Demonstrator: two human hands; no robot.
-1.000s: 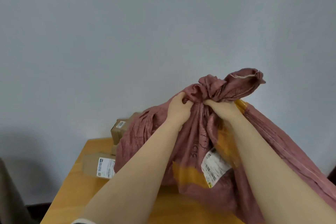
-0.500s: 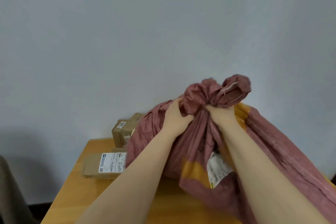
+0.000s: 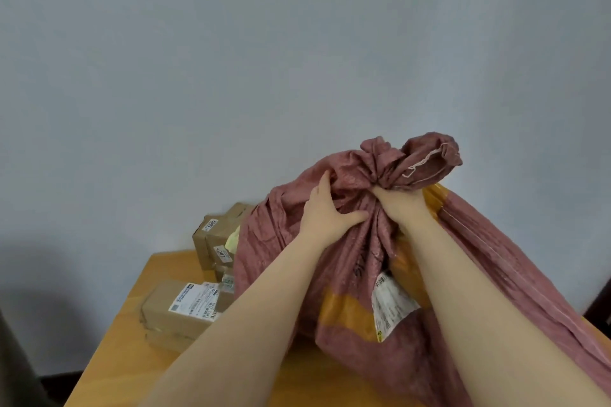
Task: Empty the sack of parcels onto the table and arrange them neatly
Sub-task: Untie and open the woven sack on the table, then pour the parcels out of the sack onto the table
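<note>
A large dusty-red woven sack with yellow bands and a white shipping label stands bulging on the wooden table. Its bunched end sticks up at the top. My right hand grips the gathered neck of the sack just under that bunch. My left hand holds a fold of the fabric to the left of it, thumb spread. Brown cardboard parcels lie out to the sack's left: a flat one with a white label in front, and taller boxes behind it against the sack.
A plain grey wall stands right behind the table. The table's left edge runs diagonally at lower left, with a dark shape beyond it on the floor side. The sack's fabric trails off to the lower right.
The sack has shifted right and its bunch has dropped slightly, uncovering more of the parcels on the left. My left hand has moved its hold lower and further left on the fabric.
</note>
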